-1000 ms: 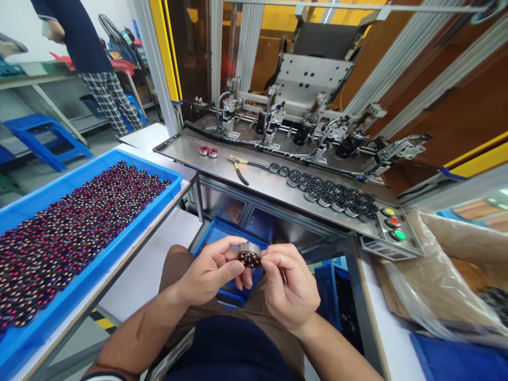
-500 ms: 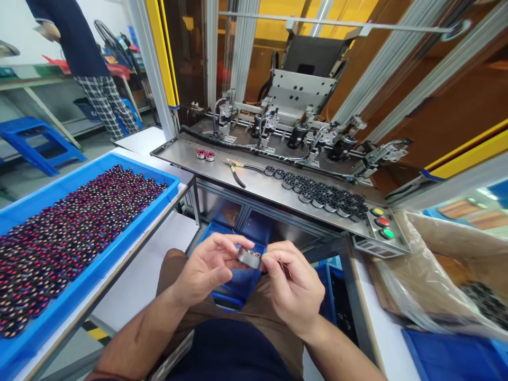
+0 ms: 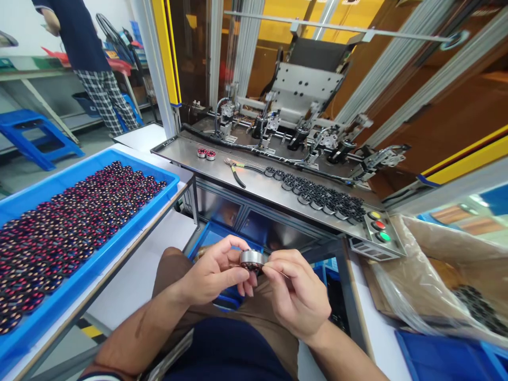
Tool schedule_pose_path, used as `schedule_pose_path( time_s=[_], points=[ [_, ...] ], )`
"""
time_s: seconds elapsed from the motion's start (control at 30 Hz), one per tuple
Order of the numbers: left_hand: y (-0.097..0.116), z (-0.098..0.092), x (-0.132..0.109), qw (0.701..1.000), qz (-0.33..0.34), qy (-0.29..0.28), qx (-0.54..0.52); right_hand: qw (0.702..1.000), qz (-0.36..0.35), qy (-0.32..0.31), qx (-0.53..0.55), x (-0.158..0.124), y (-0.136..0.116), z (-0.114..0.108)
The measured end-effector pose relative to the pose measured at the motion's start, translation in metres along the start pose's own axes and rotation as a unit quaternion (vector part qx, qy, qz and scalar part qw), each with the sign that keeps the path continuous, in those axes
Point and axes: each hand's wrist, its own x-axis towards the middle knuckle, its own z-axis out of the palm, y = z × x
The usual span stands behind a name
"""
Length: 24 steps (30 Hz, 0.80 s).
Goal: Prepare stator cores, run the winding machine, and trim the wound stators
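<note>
- The machine (image 3: 301, 106) is the biggest thing, with lots of metal bits and yellow bars at its sides.
- A metal tabletop (image 3: 216, 168) runs along the front of the machine.
- Off to the left stands a person (image 3: 83, 47) in a dark top and checked pants.
- The blue tray (image 3: 159, 203) sits on a white tabletop (image 3: 186, 177), full of small round parts (image 3: 79, 227).
- On the right is a box (image 3: 408, 264) with clear plastic in it and dark parts (image 3: 476, 307) inside.
- A blue stool (image 3: 37, 137) is on the floor, left of the tray.
- The right hand (image 3: 297, 291) has its thumb and finger pinched together on a thin wire, just beside the ring.
- The left hand (image 3: 216, 270) holds the ring between its thumb and fingers.
- Black parts (image 3: 321, 196) lie in a bunch on the metal tabletop.
- The pliers (image 3: 238, 174) lie left of them.
- Three round buttons (image 3: 380, 225), yellow, red and green, are at the right end.
- Two red parts (image 3: 206, 154) sit side by side, left of the pliers.
- The silver ring (image 3: 252, 257) is up over the lap, between the hands.
- The wire (image 3: 282, 274) is the thinnest thing.
</note>
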Motion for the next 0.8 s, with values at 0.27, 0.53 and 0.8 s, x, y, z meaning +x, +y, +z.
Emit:
schedule_pose_path(
  time_s=[0.27, 0.53, 0.8],
  points=[
    [-0.010, -0.003, 0.000, 0.886, 0.305, 0.103, 0.334, 0.954, 0.236, 0.042, 0.180, -0.006, -0.002, 0.016],
    [0.005, 0.001, 0.002, 0.811, 0.355, 0.124, 0.448, 0.767, 0.462, 0.031, 0.445, -0.005, -0.002, 0.028],
    [0.003, -0.001, -0.001, 0.833, 0.341, 0.113, 0.421, 0.762, 0.468, 0.034, 0.447, -0.010, -0.001, 0.030]
  ],
)
